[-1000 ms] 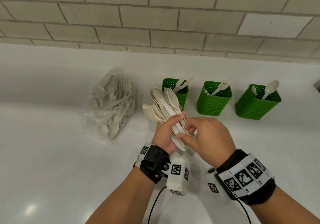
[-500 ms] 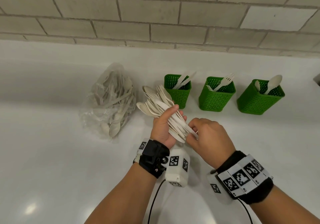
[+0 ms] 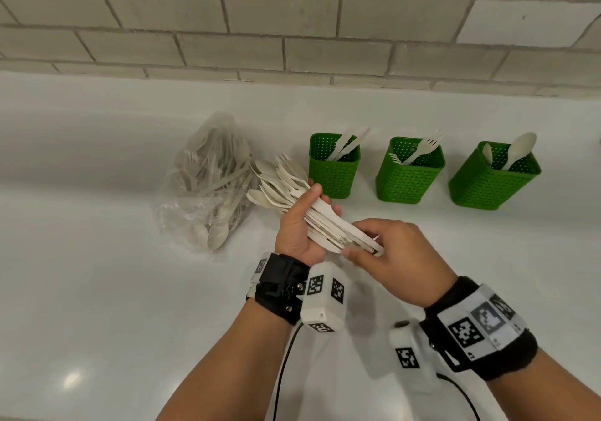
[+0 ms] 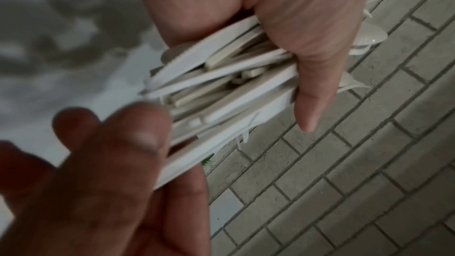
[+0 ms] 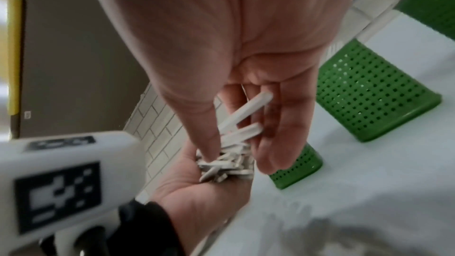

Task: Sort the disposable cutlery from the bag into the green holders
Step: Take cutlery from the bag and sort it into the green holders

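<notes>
1. Left of centre in the head view, a clear plastic bag (image 3: 208, 186) lies on the white surface (image 3: 97, 290), with pale forks, knives and spoons showing through it.
2. Just right of the bag, the left hand (image 3: 299, 225) is clamped round a thick bundle of cutlery (image 3: 292, 190) — spoon bowls and fork tines fan toward the upper left, handles slant down to the right.
3. At centre frame, the right hand (image 3: 390, 251) meets the bundle's handle ends; its thumb and fingers (image 5: 283, 124) pinch a few of the handles.
4. Across the upper right stand three green holders in a row, apart from one another: the left holder (image 3: 333, 173) has knives, the middle holder (image 3: 409, 177) forks, the right holder (image 3: 494, 183) spoons.
5. Behind everything runs a grey brick wall (image 3: 292, 30).
</notes>
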Demonstrator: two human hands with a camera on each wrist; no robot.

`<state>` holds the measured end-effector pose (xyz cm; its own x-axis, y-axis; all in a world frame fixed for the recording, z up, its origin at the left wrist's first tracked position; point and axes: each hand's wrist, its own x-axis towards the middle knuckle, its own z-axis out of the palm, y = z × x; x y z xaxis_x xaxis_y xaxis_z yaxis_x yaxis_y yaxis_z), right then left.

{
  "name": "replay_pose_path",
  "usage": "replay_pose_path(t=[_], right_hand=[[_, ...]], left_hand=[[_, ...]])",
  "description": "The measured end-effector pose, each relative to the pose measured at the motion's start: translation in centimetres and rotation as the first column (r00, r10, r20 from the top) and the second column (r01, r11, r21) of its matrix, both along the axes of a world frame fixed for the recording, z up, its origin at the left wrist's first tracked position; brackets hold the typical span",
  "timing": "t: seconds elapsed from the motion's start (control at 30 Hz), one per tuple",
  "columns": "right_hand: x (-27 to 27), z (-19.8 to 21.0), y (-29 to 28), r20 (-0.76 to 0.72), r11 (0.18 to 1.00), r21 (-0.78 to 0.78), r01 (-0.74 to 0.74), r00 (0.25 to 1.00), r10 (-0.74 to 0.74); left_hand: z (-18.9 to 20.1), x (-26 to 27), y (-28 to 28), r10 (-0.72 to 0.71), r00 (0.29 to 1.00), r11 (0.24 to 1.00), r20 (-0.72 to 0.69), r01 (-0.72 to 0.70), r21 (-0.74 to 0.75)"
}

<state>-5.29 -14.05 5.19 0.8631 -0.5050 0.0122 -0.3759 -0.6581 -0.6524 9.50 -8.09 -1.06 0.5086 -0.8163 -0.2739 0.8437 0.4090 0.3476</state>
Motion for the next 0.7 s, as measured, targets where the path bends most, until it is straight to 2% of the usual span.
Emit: replay_pose_path(t=[0.1,0.3,0.4,0.53,0.63,0.7], right_hand=[[-0.2,0.0,0.0,-0.074,0.998,-0.017,-0.052,0.996,0.051],[-2.7,1.3,-1.0,-0.166,0.989,0.089,-0.115,0.978,0.128],[-3.1,1.2,-0.8,-0.218,0.984,0.122,-0.13,0.964,0.154],[-1.8,0.8,-0.3,-0.14,0.981,0.156,-0.117,0.98,0.139],[-2.2,0.7,-0.9,-0.097,0.938,0.316,-0.139,0.979,0.178],[-3.2,1.0,-1.7,-0.049,0.83,0.548,-0.105,0.986,0.157]], left_hand=[[0.0,-0.3,0.2,-0.012,1.0,0.998,-0.014,0.011,-0.067],[0.0,0.6,1.1,-0.031,0.998,0.982,-0.061,0.019,-0.188],[0.3,1.1,1.2,-0.027,0.998,0.985,-0.064,0.016,-0.17],[0.4,0.1,1.0,-0.061,0.998,0.992,-0.016,0.059,-0.11],[0.2,0.4,1.1,-0.037,0.999,0.997,-0.011,0.036,-0.066],[0.0,1.3,1.5,-0.025,0.999,0.996,-0.038,0.022,-0.092]])
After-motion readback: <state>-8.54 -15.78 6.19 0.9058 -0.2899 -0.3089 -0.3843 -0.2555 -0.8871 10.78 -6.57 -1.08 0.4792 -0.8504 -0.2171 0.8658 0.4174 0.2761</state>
